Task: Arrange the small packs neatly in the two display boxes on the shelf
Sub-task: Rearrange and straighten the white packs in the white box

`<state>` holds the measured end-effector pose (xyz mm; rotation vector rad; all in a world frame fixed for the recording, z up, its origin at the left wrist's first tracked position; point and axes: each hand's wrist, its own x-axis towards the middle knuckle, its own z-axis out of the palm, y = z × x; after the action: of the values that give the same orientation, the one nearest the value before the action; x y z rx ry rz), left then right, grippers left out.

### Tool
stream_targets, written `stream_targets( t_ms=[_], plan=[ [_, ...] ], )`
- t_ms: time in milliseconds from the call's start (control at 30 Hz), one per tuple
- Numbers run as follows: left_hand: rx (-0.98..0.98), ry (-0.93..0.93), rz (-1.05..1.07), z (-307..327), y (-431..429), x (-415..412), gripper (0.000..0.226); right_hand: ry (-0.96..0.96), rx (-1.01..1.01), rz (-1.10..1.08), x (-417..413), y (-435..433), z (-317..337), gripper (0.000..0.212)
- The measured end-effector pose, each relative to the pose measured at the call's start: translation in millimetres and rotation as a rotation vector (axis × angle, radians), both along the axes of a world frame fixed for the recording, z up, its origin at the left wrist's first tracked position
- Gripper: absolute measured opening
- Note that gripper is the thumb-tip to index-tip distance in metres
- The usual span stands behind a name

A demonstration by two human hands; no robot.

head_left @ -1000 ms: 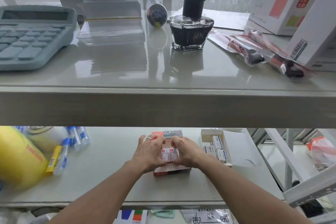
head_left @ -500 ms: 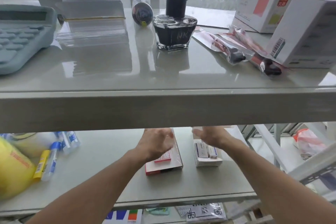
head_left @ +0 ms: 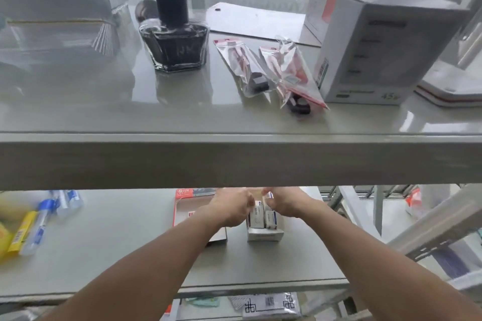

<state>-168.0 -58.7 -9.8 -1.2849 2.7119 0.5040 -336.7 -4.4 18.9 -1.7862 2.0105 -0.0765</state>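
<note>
On the lower shelf a white display box (head_left: 264,235) holds several small white-and-blue packs (head_left: 271,219) standing upright. My left hand (head_left: 232,207) and my right hand (head_left: 285,203) meet over this box, fingers curled against the tops of the packs. To its left lies a red-edged display box (head_left: 191,207); my left wrist and forearm cover most of it, and a small red-and-white pack shows at its left side. The upper shelf's front edge hides the fingertips' far side and the back of both boxes.
The upper shelf edge (head_left: 234,161) hangs just above my hands. On top of it stand an ink bottle (head_left: 174,41), bagged pens (head_left: 273,73), white cartons (head_left: 378,47) and clear sleeves (head_left: 60,28). Blue and yellow tubes (head_left: 39,221) lie at the lower shelf's left.
Both hands left the red-edged box and came together over the white box on the right. The view has swung to the right.
</note>
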Motion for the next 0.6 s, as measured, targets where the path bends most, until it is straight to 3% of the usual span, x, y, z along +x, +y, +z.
stream_targets(
  t_ms=[200, 433, 600],
  plan=[
    [-0.02, -0.109, -0.024, 11.5, 10.9, -7.8, 0.035, 0.053, 0.045, 0.059, -1.7, -4.5, -0.7, 0.032],
    [0.08, -0.04, -0.014, 12.0, 12.6, -6.0, 0.03, 0.102, 0.208, 0.178, 1.9, -17.8, 8.6, 0.045],
    [0.041, 0.013, -0.009, 9.4, 19.1, -3.2, 0.027, 0.112, 0.186, 0.234, 1.4, -24.9, 1.4, 0.047]
  ],
)
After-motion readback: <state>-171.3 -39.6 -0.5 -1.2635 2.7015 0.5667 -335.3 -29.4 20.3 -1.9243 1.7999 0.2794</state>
